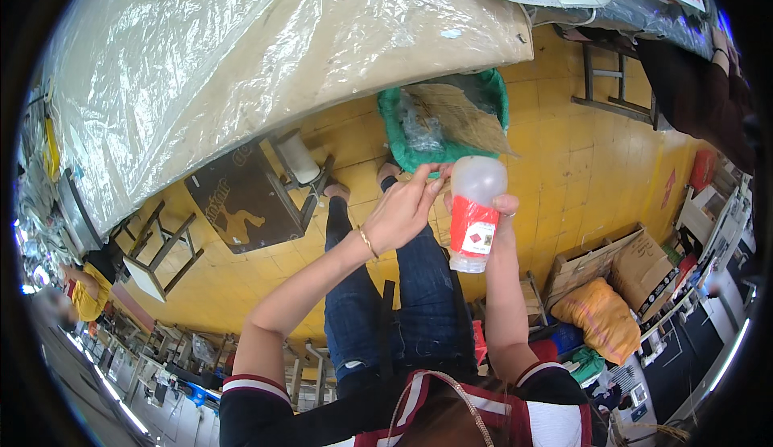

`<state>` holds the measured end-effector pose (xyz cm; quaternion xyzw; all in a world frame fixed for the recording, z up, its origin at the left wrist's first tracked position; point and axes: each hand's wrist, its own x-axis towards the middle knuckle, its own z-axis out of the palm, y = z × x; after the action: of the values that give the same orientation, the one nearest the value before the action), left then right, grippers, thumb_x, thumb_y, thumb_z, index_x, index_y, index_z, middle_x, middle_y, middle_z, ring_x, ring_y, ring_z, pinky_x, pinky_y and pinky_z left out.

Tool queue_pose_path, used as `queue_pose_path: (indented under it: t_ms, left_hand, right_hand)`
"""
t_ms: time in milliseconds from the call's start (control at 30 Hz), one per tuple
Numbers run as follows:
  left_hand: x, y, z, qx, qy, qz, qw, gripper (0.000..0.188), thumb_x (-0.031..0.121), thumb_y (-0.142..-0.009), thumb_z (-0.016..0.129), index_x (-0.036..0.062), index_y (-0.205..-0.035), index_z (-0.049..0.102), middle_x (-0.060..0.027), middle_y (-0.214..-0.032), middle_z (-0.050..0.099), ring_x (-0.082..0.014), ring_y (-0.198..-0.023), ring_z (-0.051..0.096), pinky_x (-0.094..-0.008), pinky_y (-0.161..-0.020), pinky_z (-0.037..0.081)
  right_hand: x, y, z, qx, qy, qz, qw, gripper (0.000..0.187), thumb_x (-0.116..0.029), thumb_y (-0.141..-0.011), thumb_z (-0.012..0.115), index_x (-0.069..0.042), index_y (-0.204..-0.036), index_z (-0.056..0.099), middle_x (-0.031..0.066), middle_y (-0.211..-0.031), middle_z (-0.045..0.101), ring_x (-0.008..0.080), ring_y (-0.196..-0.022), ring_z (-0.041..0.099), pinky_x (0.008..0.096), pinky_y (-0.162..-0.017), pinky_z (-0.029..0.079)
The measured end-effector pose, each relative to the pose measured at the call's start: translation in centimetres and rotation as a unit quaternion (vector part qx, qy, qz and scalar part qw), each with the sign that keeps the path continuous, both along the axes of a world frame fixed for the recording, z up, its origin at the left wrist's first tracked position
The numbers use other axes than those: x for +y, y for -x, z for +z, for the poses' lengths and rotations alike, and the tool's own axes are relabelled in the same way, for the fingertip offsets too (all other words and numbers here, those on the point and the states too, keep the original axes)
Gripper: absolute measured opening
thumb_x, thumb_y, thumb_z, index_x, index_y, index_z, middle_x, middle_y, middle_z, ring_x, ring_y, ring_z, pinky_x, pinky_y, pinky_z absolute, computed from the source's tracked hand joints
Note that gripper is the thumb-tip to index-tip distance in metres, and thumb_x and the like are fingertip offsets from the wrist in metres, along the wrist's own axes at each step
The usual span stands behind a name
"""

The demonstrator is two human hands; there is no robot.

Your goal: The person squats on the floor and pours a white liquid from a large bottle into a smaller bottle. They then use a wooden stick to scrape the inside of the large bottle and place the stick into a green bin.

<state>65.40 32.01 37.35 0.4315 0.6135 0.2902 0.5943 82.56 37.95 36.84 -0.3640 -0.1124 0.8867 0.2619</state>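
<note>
A translucent plastic bottle with a red label and a small white panel is in front of my body, above my knees. My right hand grips it from the right, thumb over the label's edge and the other fingers mostly behind. The bottle's rounded frosted part points away from me, its clear ribbed end towards me. Beside it on the left is my left hand, wearing a gold bangle. Its thumb and forefinger are pinched together close to the bottle's side. Anything between those fingertips is too small to make out.
A plastic-covered table stretches across the far left. Under its edge is a green-lined bin with cardboard and plastic. A dark board and stools stand on the yellow floor. Cartons and an orange sack are at right; another person's sleeve is far right.
</note>
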Motion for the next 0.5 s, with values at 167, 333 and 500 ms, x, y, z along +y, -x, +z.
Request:
queue_pose_path:
  t_ms: [167, 333, 500]
  left_hand:
    - [-0.5, 0.4, 0.8, 0.157, -0.151, -0.035, 0.975, 0.04, 0.007, -0.088, 0.058, 0.0014, -0.126, 0.049, -0.0184, -0.09, 0.065, -0.039, -0.083, 0.062, -0.0432, -0.073, 0.05]
    - [0.1, 1.1, 0.4, 0.154, -0.176, 0.059, 0.97, 0.028, 0.005, -0.083, 0.067, 0.0016, -0.11, 0.063, -0.0162, -0.093, 0.068, -0.032, -0.079, 0.066, -0.0355, -0.067, 0.053]
    - [0.2, 4.0, 2.1, 0.165, -0.151, 0.144, 0.964, 0.022, 0.003, -0.081, 0.07, 0.0058, -0.103, 0.069, -0.0119, -0.095, 0.069, -0.0208, -0.07, 0.067, -0.0294, -0.061, 0.052]
  right_hand:
    - [0.5, 1.2, 0.4, -0.034, 0.042, -0.113, 0.992, 0.083, -0.051, -0.065, 0.067, 0.012, -0.115, 0.049, 0.021, -0.101, 0.054, 0.0282, -0.074, 0.06, 0.032, -0.061, 0.055]
    - [0.6, 2.4, 0.5, 0.006, 0.144, -0.178, 0.974, 0.071, -0.048, -0.076, 0.063, 0.007, -0.118, 0.049, 0.0179, -0.105, 0.058, 0.0255, -0.089, 0.062, 0.0375, -0.077, 0.056]
    - [2.1, 1.4, 0.5, -0.221, 0.089, -0.246, 0.94, 0.05, -0.048, -0.085, 0.058, -0.008, -0.115, 0.053, 0.0054, -0.104, 0.063, 0.0174, -0.095, 0.062, 0.0318, -0.068, 0.051]
